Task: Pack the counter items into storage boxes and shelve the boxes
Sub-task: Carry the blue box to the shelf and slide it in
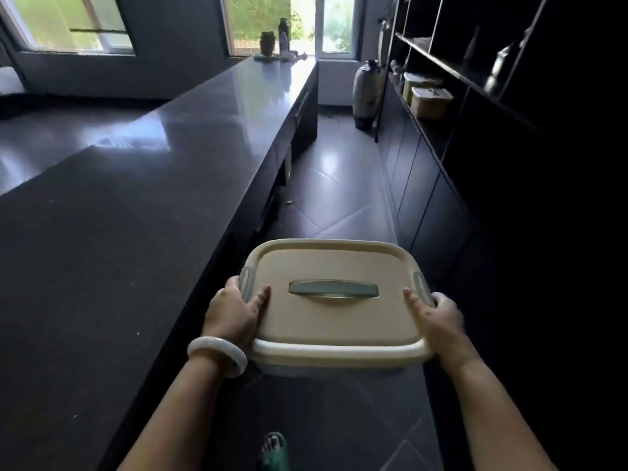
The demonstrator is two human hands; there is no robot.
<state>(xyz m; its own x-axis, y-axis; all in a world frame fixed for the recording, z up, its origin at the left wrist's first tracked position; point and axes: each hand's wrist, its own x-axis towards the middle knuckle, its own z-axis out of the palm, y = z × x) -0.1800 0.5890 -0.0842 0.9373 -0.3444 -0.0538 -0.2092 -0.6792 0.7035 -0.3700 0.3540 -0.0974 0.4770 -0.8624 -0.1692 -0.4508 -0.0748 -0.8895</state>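
Between both hands (234, 312) (438, 316), a lidded beige storage box (334, 321) with grey handle.

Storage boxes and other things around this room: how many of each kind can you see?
Beige storage boxes: 3, one carried, two shelved
Large floor vase: 1
Bottle on the far counter: 1
Pot on the far counter: 1
Total: 6

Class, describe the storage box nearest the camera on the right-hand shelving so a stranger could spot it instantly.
Start at the dark shelving unit along the right wall and follow its lowest open shelf toward the window. Two lidded yellowish boxes stand there; the nearer storage box is the one meant. Unlike the box behind, its pale lid faces the camera unobstructed.
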